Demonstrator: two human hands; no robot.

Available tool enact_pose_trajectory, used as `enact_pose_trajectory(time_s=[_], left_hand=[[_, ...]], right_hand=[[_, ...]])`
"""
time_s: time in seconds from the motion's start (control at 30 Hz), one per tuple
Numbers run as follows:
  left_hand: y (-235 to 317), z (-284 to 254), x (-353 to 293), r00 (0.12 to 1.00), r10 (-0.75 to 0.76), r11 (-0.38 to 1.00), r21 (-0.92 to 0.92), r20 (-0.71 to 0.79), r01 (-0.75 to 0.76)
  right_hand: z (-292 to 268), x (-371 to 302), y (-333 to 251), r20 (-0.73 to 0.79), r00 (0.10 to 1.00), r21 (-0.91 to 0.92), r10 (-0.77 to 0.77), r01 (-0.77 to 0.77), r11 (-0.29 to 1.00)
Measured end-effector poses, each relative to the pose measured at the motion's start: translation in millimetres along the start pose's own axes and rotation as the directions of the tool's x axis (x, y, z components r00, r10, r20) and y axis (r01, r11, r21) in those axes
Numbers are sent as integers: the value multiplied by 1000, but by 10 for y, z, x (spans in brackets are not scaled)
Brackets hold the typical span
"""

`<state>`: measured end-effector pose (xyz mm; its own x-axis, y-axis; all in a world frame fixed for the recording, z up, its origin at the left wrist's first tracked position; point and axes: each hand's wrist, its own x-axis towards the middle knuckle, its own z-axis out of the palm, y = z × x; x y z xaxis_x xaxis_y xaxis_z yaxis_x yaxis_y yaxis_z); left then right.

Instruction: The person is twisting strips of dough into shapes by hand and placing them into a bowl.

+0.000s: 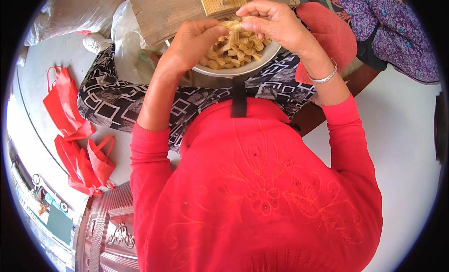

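Note:
Both my hands meet over a white bowl (232,72) at my lap. My left hand (189,43) pinches one end of a pale yellow, glossy strip (232,25) between thumb and fingers. The other end is pinched by my right hand (285,32), which wears a silver bangle (325,74) at its wrist. The held strip looks folded or bunched, and loose ends hang from it. Below, the bowl is heaped with several similar tan, folded or knotted strips (234,52). What the strips are made of I cannot tell. My fingers cover part of the bowl's far side.
Beyond the bowl lies a brown wooden board (161,15), with a lighter wood block (220,1) bearing an upright metal pin. A clear plastic bag (127,35) hangs at its left. Red bags (68,103) lie on the left floor. Another person's purple patterned clothing (397,33) shows at far right.

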<state>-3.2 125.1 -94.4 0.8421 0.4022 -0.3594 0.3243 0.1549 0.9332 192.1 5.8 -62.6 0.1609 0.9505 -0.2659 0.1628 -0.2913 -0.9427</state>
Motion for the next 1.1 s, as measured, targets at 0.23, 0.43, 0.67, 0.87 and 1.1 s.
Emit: enact_pose_trajectory(time_s=[0.23,0.43,0.67,0.87,1.1], left_hand=[[155,-294,202,988,107,992,85,-115,-98],[171,-369,413,974,156,986,89,-166,-143],[166,-363,569,975,119,989,104,-188,-101],[6,-299,711,935,225,877,475,-273,-73],[-43,-214,606,849,360,754,657,-387,-20]], right_hand=[[-111,233,-9,-96,988,-106,-125,114,988],[-129,375,33,-164,956,-194,-242,209,958],[-152,462,157,-200,959,-185,-201,164,969],[39,507,246,-241,900,-523,-363,195,830],[-36,403,365,-225,851,-602,-475,262,754]])
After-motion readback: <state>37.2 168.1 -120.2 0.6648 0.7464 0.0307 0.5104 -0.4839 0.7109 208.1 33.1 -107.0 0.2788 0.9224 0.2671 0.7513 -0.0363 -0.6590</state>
